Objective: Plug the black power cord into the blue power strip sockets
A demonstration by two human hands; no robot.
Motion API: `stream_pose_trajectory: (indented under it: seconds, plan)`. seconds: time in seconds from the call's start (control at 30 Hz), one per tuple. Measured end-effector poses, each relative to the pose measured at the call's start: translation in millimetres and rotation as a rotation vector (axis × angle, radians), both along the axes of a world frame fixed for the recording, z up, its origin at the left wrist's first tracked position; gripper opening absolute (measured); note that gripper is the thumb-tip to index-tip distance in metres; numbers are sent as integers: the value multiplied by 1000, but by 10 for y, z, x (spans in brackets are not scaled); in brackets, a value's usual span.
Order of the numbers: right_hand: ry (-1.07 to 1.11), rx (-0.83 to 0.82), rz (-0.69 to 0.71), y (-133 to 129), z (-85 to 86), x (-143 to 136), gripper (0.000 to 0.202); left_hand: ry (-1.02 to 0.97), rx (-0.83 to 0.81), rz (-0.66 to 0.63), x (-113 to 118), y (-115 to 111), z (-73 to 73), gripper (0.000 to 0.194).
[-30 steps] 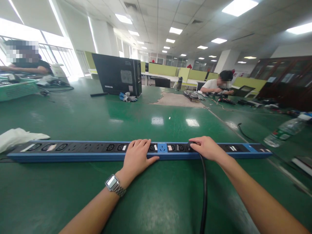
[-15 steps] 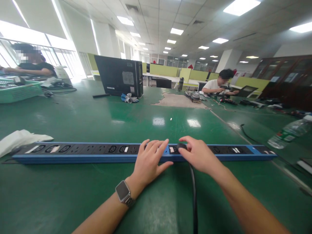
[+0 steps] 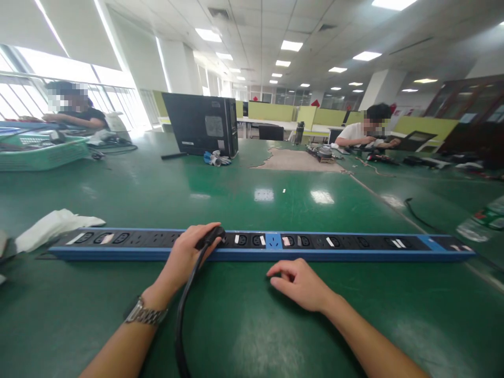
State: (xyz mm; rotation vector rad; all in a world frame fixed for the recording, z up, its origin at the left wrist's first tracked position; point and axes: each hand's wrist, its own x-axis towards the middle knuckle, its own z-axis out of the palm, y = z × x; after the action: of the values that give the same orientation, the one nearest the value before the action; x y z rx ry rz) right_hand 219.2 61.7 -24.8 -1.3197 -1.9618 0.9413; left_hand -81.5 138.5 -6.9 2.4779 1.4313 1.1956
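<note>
A long blue and black power strip (image 3: 252, 254) lies across the green table (image 3: 244, 315), its sockets facing up and several white labels stuck on it. My left hand (image 3: 189, 253) has its fingers round a black plug (image 3: 216, 234) over the left-middle part of the strip. From the plug a thick black cable (image 3: 181, 320) runs down to the bottom edge of the view. Just in front of the strip, right of centre, my right hand (image 3: 301, 283) is held with fingers loosely curved and apart, holding nothing.
White cloth or paper (image 3: 59, 226) touches the strip's left end. Farther back are a green basket (image 3: 51, 157), a black computer case (image 3: 200, 126), gloves (image 3: 217, 158) and two people. A plastic bottle (image 3: 482, 220) is at the right.
The plug and cable have passed from my right hand to my left and moved left along the strip. My right hand has drawn back in front of it. The view has shifted slightly.
</note>
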Motion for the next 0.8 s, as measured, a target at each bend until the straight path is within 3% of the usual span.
stream_pose_trajectory:
  seconds: [0.23, 0.53, 0.8]
  plan:
    - [-63, 6, -44, -46, 30, -97, 23, 4, -56, -69, 142, -30, 73, 37]
    - [-89, -5, -75, -44, 15, -118, 23, 1, -105, -52, 107, 74, 0, 38]
    - [-144, -9, -76, -46, 60, -140, 21, 96, -171, -109, 90, -1, 192, 38]
